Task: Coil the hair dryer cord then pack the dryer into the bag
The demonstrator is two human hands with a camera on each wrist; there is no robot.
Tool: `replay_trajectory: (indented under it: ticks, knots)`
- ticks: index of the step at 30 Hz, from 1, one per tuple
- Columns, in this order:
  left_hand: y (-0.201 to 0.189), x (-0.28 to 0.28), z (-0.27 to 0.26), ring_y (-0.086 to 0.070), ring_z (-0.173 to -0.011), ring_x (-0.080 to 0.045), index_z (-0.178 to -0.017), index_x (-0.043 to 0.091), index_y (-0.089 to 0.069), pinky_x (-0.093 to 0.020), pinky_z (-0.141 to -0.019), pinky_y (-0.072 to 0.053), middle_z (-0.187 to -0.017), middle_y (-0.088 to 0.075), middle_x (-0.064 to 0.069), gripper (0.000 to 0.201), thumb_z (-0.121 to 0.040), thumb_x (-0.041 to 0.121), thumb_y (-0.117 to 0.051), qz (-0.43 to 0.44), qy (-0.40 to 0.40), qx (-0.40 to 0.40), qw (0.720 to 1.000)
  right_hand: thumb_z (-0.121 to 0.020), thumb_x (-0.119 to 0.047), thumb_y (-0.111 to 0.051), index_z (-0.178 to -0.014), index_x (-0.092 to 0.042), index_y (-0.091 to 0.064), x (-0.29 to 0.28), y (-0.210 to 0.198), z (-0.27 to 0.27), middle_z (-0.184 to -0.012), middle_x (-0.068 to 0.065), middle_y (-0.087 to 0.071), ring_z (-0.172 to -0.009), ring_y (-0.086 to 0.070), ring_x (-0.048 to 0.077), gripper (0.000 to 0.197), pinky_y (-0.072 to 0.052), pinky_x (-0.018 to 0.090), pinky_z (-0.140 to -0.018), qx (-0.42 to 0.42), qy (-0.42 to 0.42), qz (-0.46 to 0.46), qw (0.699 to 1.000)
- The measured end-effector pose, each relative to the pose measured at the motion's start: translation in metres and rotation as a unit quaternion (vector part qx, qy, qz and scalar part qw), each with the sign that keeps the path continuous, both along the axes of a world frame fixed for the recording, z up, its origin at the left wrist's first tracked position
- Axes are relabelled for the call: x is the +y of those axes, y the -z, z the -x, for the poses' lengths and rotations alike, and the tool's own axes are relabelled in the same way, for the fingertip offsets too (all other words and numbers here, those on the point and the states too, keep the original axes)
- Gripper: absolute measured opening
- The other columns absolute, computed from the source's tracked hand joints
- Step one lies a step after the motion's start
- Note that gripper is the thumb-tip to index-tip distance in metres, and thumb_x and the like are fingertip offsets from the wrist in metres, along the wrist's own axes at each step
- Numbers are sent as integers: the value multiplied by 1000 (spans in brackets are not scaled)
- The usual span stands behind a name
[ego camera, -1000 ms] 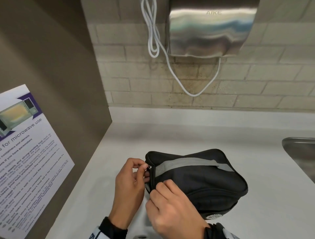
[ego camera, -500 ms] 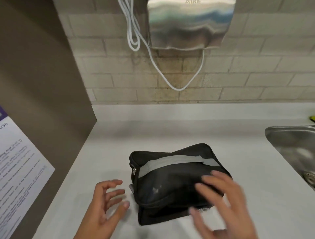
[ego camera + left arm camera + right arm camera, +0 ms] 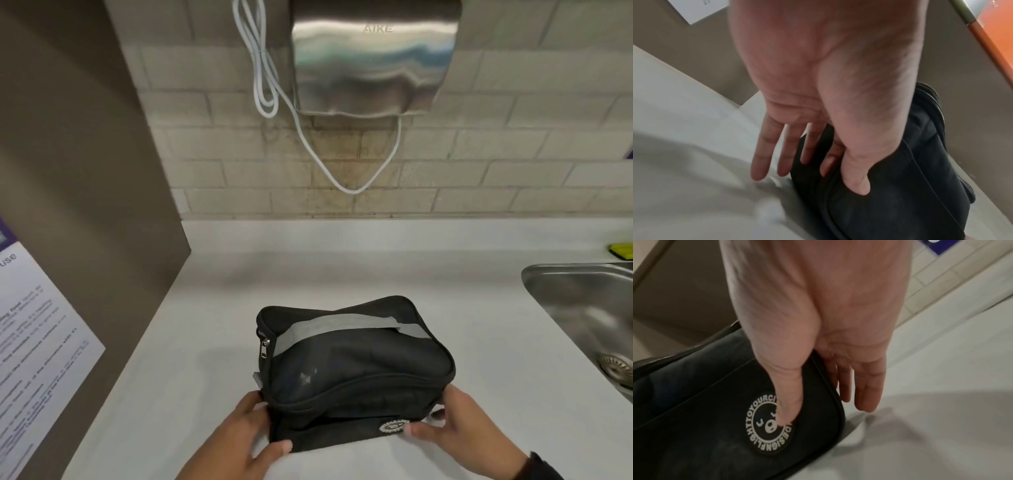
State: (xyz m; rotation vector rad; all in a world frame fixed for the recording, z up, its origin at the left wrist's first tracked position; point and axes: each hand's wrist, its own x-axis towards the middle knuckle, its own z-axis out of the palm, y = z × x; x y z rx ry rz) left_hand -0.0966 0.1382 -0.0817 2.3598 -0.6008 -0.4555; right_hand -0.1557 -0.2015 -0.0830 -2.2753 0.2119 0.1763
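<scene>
A black zip bag (image 3: pixel 352 370) with a grey strap lies on the white counter (image 3: pixel 342 270); its zip looks closed, with the pull (image 3: pixel 264 346) hanging at its left end. No hair dryer or its cord is in sight. My left hand (image 3: pixel 260 425) touches the near left corner, thumb on the front face and straight fingers (image 3: pixel 764 159) along the side of the bag (image 3: pixel 890 194). At the near right corner, my right hand (image 3: pixel 435 414) has its thumb (image 3: pixel 789 402) on the round logo patch (image 3: pixel 768 426), with straight fingers down the bag's right end.
A steel hand dryer (image 3: pixel 373 58) hangs on the brick wall with a looped white cable (image 3: pixel 267 89) beside it. A steel sink (image 3: pixel 582 308) lies at the right. At the left stands a brown panel with a printed notice (image 3: pixel 34 342). A yellow-green item (image 3: pixel 621 250) sits behind the sink.
Both hands let go of the zip pull at the bag's left end, lifted away spread, and now rest on the bag's two near corners. The view has tilted upward.
</scene>
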Motion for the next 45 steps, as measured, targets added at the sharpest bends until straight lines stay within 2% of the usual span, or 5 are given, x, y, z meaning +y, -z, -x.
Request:
replay_trajectory:
  ticks: [6,13,32,37,45]
  knots:
    - [-11,9,-4,-53,-110,9,-108,58,-46,-5,-85,-44,-117,-50,43,30,-80,60,-57,145,-151,35,977,-70,-30,-84,-122,-37,-53,17,-9,-18,-110,-19,-71,-104,-65,2,60,-56,23,-80,-51,10,-119,992]
    - [-46,26,-39,-66,-93,-23,-100,15,-69,-41,-72,-62,-98,-69,-5,15,-98,20,-56,312,-320,94,889,-84,-15,-73,-99,-10,-62,70,-38,-50,-90,-3,-73,-86,-70,10,19,-55,24,-73,-111,39,-262,958]
    - [-86,64,-190,-62,-102,-32,-109,9,-65,-51,-76,-56,-112,-67,-14,29,-105,27,-43,250,-349,144,892,-91,-25,-66,-122,-22,-49,141,-55,-179,-105,-8,-57,-92,-59,9,36,-53,20,-59,-43,35,-295,954]
    - [-65,69,-199,-61,-104,-34,-110,8,-63,-53,-80,-57,-118,-65,-17,27,-104,28,-47,265,-383,159,871,-86,-30,-70,-123,-24,-49,149,-44,-189,-110,-6,-60,-105,-60,19,43,-54,39,-93,-53,30,-249,967]
    - [-54,78,-152,-66,-98,-27,-105,11,-57,-40,-82,-55,-110,-63,-8,34,-96,44,-56,219,-412,93,879,-78,-46,-74,-135,-22,-39,129,-22,-166,-126,2,-54,-107,-60,20,71,-52,31,-91,-39,35,-179,982]
